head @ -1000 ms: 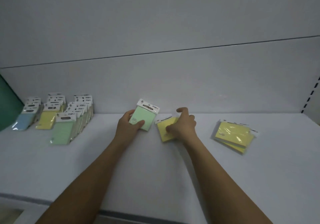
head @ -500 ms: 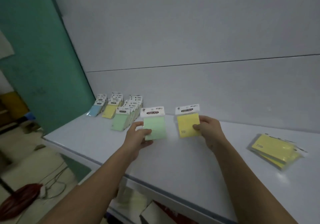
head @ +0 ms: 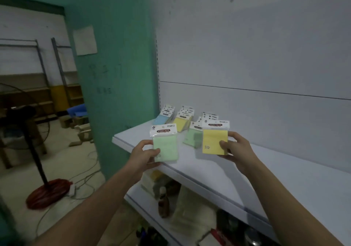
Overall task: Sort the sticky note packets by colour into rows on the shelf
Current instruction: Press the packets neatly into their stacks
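Centrally, the left hand [head: 145, 155] grips a green packet [head: 165, 147]. The right hand [head: 236, 148] pinches a yellow packet [head: 214, 138] above the shelf [head: 284, 173].

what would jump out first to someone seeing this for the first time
Two raised sticky note packets draw the eye: the left hand holds a green packet over the shelf's front edge, and the right hand holds a yellow packet further in. Behind them, at the shelf's left end, stand sorted rows: blue, yellow and green. Left of the shelf stands a teal pillar.
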A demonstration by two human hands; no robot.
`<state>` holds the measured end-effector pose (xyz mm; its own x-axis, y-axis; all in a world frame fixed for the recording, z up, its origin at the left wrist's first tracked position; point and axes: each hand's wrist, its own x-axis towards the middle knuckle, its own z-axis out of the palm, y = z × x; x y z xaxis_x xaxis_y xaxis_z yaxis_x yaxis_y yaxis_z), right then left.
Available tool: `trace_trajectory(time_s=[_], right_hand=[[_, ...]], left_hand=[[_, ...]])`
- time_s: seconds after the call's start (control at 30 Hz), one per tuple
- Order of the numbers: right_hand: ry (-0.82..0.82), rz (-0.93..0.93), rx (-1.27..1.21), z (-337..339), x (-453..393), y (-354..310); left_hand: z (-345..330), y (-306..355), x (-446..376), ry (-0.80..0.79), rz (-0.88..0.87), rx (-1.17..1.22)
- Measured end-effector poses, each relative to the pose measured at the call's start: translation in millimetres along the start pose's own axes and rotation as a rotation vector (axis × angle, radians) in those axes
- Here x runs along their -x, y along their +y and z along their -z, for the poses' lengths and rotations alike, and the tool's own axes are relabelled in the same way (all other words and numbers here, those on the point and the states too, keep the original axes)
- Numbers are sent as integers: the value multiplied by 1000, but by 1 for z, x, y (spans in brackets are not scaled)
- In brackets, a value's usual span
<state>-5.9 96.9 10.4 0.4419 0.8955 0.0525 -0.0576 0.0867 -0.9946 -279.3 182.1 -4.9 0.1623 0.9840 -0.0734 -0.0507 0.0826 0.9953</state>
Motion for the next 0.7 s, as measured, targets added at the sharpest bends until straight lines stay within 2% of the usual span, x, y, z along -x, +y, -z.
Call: trace_trajectory(time_s=[0.17, 0.3, 0.53, 0.7], right_hand=[[12, 11, 4, -72, 9, -2], [68, 13, -14, -99, 14, 2], [236, -33, -45, -79, 5, 25], [443, -35, -108, -46, -38, 40]], left_hand=[[70, 10, -8, -8, -24, 54], [93, 11, -23, -84, -28, 49], [53, -4, -63, -222, 25, 43], [3, -14, -103, -315, 17, -47]])
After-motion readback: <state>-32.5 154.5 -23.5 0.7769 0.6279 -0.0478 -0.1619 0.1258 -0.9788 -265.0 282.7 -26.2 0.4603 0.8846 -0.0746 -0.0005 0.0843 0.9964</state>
